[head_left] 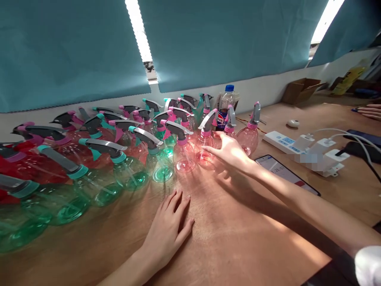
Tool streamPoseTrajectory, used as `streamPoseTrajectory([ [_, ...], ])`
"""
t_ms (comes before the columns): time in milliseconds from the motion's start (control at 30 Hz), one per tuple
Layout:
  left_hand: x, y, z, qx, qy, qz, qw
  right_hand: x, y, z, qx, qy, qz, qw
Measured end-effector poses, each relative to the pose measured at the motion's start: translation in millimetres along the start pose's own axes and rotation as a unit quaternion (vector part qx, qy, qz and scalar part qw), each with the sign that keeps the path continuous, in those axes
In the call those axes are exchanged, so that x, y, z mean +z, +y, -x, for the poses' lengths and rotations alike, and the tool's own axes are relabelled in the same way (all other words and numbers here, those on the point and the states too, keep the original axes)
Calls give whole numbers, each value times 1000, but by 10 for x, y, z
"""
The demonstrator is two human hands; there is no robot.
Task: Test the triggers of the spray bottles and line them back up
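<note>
My left hand [169, 228] lies flat on the wooden table, fingers stretched out, in front of the spray bottles. My right hand [228, 151] reaches to a pink spray bottle [204, 153] with a grey and pink trigger head. Its thumb and index finger are apart at the bottle's right side, and I cannot tell whether they touch it. Left of that bottle stand another pink spray bottle [183, 157] and a green spray bottle [159, 167]. Behind my right hand are a partly hidden pink spray bottle [230, 127] and a further pink spray bottle [248, 139].
Many green and pink spray bottles crowd the table's left side, including a green one [131, 174]. A cola bottle [228, 99] stands by the wall. To the right are a phone [282, 171], a power strip [285, 145] with chargers, a cardboard box [299, 91] and another person's hand [370, 111].
</note>
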State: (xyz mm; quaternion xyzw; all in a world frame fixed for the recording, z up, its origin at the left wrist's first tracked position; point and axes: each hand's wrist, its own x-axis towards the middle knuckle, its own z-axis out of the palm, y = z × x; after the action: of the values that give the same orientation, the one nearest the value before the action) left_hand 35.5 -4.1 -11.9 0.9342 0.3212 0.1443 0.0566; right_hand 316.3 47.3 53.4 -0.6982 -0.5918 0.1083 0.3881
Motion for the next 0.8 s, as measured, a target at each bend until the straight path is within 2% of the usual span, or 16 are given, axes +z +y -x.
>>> streamPoseTrajectory([
  [33,-17,4,-5,-2,-2,5,1000,39,-13,-41,22,-21,1,1000],
  [133,-62,18,-16,-6,-4,21,1000,141,-31,-153,49,-28,6,998],
  [267,-84,32,-26,1,1,49,999,212,-13,-246,41,-36,15,998],
  [433,-98,68,-58,-4,1,98,995,203,-12,-235,41,-31,30,998],
  [600,-106,136,-143,-31,8,187,982,81,-36,-41,24,-33,31,999],
  [800,-47,226,-331,-96,25,321,942,-186,-82,393,-11,-74,66,995],
])
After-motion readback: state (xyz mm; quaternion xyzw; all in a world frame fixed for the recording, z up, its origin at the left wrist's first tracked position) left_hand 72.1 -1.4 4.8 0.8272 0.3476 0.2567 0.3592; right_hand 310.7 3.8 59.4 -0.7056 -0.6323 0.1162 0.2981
